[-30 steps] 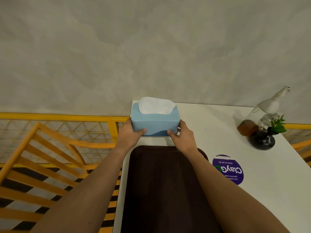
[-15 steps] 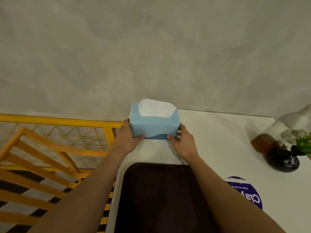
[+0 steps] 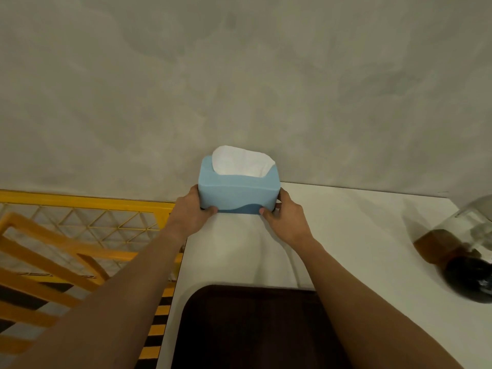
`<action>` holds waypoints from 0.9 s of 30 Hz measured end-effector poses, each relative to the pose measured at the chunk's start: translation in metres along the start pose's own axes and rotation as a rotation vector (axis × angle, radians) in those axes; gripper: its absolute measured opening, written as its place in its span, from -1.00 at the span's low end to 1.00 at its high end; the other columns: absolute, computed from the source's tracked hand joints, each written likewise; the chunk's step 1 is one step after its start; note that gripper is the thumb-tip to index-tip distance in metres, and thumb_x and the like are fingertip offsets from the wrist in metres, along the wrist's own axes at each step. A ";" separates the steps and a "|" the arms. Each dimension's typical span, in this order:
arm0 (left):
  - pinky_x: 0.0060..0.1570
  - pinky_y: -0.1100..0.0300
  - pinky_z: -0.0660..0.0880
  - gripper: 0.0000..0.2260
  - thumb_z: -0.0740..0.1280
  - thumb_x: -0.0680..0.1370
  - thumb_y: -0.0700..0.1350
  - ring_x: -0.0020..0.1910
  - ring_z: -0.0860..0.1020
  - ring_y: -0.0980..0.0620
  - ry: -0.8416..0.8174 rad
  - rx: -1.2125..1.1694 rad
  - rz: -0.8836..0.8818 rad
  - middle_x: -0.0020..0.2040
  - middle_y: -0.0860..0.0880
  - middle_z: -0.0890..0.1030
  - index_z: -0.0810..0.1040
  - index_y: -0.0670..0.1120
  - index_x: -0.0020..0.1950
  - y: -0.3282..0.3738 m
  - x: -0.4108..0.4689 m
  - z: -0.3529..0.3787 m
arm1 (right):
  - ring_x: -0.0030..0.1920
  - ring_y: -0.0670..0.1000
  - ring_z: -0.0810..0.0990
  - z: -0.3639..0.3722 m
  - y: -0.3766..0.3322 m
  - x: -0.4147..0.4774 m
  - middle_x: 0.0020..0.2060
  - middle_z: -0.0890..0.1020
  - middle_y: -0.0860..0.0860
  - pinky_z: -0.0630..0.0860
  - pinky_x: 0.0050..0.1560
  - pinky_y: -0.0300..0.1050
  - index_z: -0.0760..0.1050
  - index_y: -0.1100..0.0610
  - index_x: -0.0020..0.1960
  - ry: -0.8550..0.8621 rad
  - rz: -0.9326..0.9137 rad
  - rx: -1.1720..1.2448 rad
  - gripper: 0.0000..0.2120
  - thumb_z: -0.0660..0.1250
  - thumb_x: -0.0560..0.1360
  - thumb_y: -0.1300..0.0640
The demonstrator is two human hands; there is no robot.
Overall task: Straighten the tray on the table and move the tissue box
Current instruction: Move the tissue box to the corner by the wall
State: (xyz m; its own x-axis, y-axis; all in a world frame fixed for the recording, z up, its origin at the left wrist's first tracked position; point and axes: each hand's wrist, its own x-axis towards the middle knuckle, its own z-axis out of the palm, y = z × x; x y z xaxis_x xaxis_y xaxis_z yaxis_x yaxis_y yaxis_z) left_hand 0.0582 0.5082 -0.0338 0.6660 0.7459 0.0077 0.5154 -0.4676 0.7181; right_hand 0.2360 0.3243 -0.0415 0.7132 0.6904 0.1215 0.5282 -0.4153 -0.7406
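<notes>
A person's two bare hands grip a light blue tissue box (image 3: 239, 192) at the far left corner of a white desk (image 3: 354, 235), close to a grey wall (image 3: 239, 75). The left hand (image 3: 192, 213) clasps its left end, the right hand (image 3: 287, 219) its right end. White tissue (image 3: 242, 161) rises from the top. A dark brown tray (image 3: 253, 328) lies at the desk's near edge. At the right edge stands what may be a glass bottle (image 3: 452, 243), blurred. Yellow railings (image 3: 87, 209) fill the left.

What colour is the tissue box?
Light blue, darker wavy band below, on the tissue box; head view.
</notes>
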 end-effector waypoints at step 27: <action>-0.06 0.09 0.46 -0.59 0.44 0.53 -0.06 0.09 0.57 -0.23 0.044 -0.013 -0.019 0.14 -0.23 0.63 0.49 -0.26 0.27 -0.001 0.011 0.005 | -0.07 0.05 0.58 0.002 -0.002 0.015 0.09 0.64 0.08 0.33 -0.28 -0.35 0.30 0.16 0.45 -0.036 0.002 -0.087 -0.48 0.38 0.57 0.04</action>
State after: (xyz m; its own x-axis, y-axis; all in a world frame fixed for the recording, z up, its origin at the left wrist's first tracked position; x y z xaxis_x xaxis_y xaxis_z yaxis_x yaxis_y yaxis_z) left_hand 0.0678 0.5147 -0.0375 0.6314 0.7751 0.0239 0.5206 -0.4466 0.7277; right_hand 0.2451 0.3367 -0.0399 0.6978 0.7099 0.0953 0.5663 -0.4654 -0.6802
